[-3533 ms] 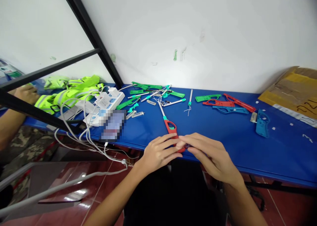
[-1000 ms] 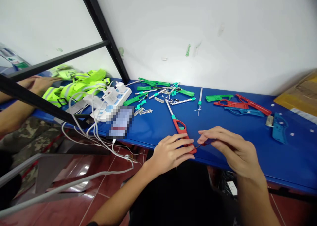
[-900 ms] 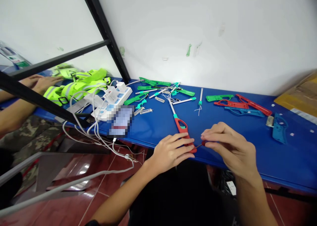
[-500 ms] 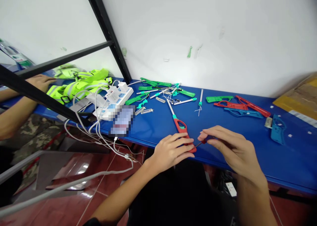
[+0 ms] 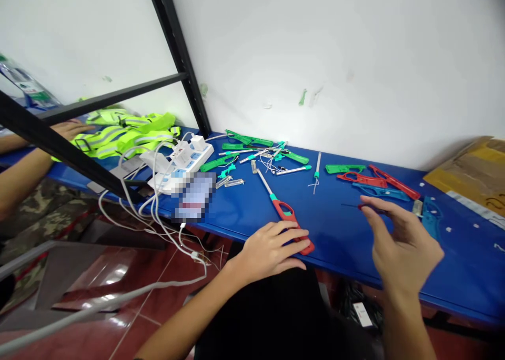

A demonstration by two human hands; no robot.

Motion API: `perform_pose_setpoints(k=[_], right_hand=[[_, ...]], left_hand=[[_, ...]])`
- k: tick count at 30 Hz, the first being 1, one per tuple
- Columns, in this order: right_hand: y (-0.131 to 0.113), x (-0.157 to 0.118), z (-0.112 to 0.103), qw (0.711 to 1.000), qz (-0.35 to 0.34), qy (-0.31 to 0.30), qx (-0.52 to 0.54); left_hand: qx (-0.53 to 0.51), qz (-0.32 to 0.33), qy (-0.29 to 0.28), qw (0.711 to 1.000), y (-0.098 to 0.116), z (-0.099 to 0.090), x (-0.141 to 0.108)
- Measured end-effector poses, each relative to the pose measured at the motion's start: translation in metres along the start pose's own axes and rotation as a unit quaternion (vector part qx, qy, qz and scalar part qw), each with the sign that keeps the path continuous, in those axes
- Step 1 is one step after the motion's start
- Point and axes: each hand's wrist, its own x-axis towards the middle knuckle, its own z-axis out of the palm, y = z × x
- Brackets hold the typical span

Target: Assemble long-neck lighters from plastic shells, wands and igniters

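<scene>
My left hand [image 5: 272, 249] lies over the handle of a red long-necked gas lighter [image 5: 279, 208], fingers slightly spread across it and holding it against the table. The lighter's metal tube points away toward the wall, with a teal collar at its base. To the right, raised above the table, my right hand [image 5: 406, 247] pinches a small screwdriver [image 5: 350, 206] between thumb and fingers. Its thin shaft points left, apart from the lighter; most of its red handle is hidden. Beyond that hand lie red lighter shells [image 5: 365, 180], a green shell [image 5: 345, 168] and a blue shell [image 5: 381, 191].
Green lighter shells [image 5: 219, 163], tubes and wires lie along the wall. A power strip [image 5: 185, 171], a blurred phone [image 5: 195, 196] and white cables sit at left beside a black metal frame [image 5: 173, 29]. A cardboard box [image 5: 473, 176] stands right. Another person's arm [image 5: 27, 178] reaches near yellow vests [image 5: 130, 136].
My right hand has moved right with the screwdriver, whose tip has come away from the lighter's handle. My left hand stays on the lighter, its fingers a little more spread.
</scene>
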Motion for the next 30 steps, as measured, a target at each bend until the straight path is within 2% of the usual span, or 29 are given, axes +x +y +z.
perform_pose_setpoints(k=[2,5,9,12,14,15,17,19,21,23,24,26,27,28,30], right_hand=[[0.014,0.000,-0.001,0.996,-0.008,-0.012,-0.083],[0.035,-0.010,-0.002,0.982,-0.061,-0.107,-0.145],[0.053,-0.024,-0.002,0.954,-0.125,-0.214,-0.167],[0.040,-0.023,0.009,0.944,-0.134,-0.245,-0.177],[0.020,-0.020,0.023,0.941,-0.133,-0.262,-0.170],[0.010,-0.019,0.031,0.930,-0.145,-0.290,-0.173],[-0.007,-0.020,0.048,0.906,-0.181,-0.328,-0.196],[-0.014,-0.021,0.061,0.884,-0.204,-0.353,-0.229],[-0.014,-0.022,0.066,0.874,-0.187,-0.381,-0.234],[-0.013,-0.020,0.064,0.888,-0.118,-0.404,-0.185],[-0.012,-0.017,0.060,0.900,-0.062,-0.408,-0.139],[-0.013,-0.012,0.051,0.915,0.094,-0.392,-0.013],[-0.015,-0.010,0.047,0.906,0.189,-0.375,0.061],[-0.016,-0.008,0.043,0.881,0.282,-0.355,0.137],[-0.018,-0.006,0.037,0.799,0.430,-0.320,0.273]], left_hand=[[0.015,0.013,-0.030,0.999,0.001,0.000,0.000],[0.019,0.035,-0.057,0.998,0.003,-0.002,0.003],[-0.027,0.046,-0.011,0.999,0.013,-0.014,0.006],[-0.117,0.080,0.009,0.990,0.032,-0.016,-0.010],[-0.168,0.113,-0.059,0.978,0.048,0.000,-0.036],[-0.181,0.118,-0.111,0.970,0.055,0.013,-0.051],[-0.213,0.115,-0.173,0.955,0.067,0.047,-0.085],[-0.238,0.103,-0.231,0.938,0.076,0.081,-0.116],[-0.242,0.085,-0.282,0.924,0.082,0.107,-0.137],[-0.260,0.064,-0.296,0.917,0.086,0.123,-0.149],[-0.270,0.056,-0.301,0.913,0.086,0.128,-0.152],[-0.303,0.035,-0.316,0.899,0.085,0.136,-0.156],[-0.333,0.022,-0.327,0.884,0.083,0.141,-0.158],[-0.373,0.001,-0.341,0.863,0.080,0.146,-0.159],[-0.427,-0.039,-0.361,0.828,0.074,0.158,-0.162]])
